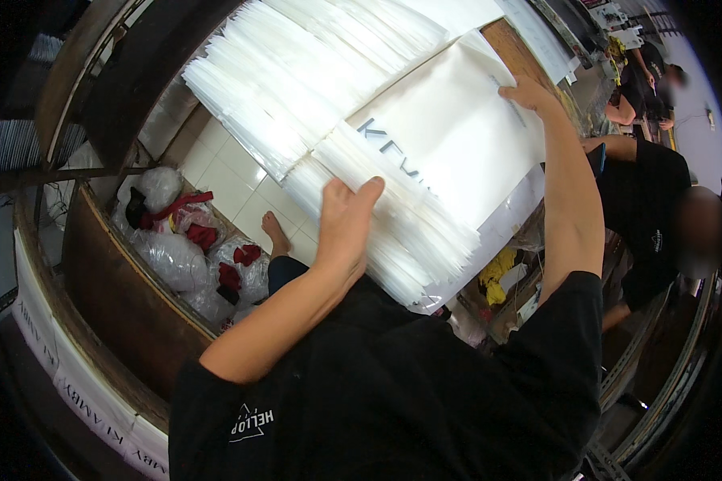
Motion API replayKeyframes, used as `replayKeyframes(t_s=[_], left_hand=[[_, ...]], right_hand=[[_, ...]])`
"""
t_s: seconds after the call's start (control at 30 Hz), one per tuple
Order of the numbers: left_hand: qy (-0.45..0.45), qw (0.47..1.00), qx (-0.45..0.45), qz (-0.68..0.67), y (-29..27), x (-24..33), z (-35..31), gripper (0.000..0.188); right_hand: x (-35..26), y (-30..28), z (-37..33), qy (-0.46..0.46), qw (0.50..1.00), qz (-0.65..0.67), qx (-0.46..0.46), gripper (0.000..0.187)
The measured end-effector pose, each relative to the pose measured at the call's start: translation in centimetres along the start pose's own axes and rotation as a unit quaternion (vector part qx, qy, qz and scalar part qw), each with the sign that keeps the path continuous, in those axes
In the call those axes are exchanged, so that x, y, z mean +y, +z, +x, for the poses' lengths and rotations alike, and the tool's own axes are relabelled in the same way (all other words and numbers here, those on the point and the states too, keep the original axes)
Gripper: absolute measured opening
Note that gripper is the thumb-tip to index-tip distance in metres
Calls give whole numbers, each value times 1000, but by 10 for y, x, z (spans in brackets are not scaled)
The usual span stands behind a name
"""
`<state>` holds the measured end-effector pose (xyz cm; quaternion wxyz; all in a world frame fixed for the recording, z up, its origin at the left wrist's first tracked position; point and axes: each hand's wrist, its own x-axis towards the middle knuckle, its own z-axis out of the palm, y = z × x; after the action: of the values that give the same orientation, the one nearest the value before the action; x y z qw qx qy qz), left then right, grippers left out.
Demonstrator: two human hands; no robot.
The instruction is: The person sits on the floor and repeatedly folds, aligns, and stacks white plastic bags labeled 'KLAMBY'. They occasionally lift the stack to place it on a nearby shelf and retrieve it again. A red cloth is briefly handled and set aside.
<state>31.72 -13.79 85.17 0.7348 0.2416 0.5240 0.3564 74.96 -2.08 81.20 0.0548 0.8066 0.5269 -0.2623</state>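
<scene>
A printed white plastic bag [465, 120] lies partly lifted at the right of the pile, with dark lettering across it. My right hand [529, 96] pinches its far right edge, thumb and fingers closed on it. Nearer to me, a fanned stack of translucent plastic bags [409, 232] spreads its edges toward my body. My left hand [347, 224] is closed at the left side of this stack, thumb lying over it; the undersides of the fingers are hidden. Beyond and to the left sits a larger layered pile of similar bags [297, 76].
Clear bags with red and black cloth [168, 248] fill a bin with a wooden side [132, 280] at the left. A bare foot [276, 232] rests on the tiled floor [225, 172]. At the right, a person in black [642, 184] stands close, another person [650, 80] farther back. Yellow cloth [497, 275] lies below the table.
</scene>
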Motion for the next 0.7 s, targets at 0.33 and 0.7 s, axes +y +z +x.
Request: replayKeyframes(t_s=[0.33,0.7], left_hand=[[448,608,-315,575,54,17,58,39],[313,415,-398,756,24,0,63,62]], right_hand=[[9,2,11,1,1000,16,-21,44],[9,16,12,1,1000,10,3,49]])
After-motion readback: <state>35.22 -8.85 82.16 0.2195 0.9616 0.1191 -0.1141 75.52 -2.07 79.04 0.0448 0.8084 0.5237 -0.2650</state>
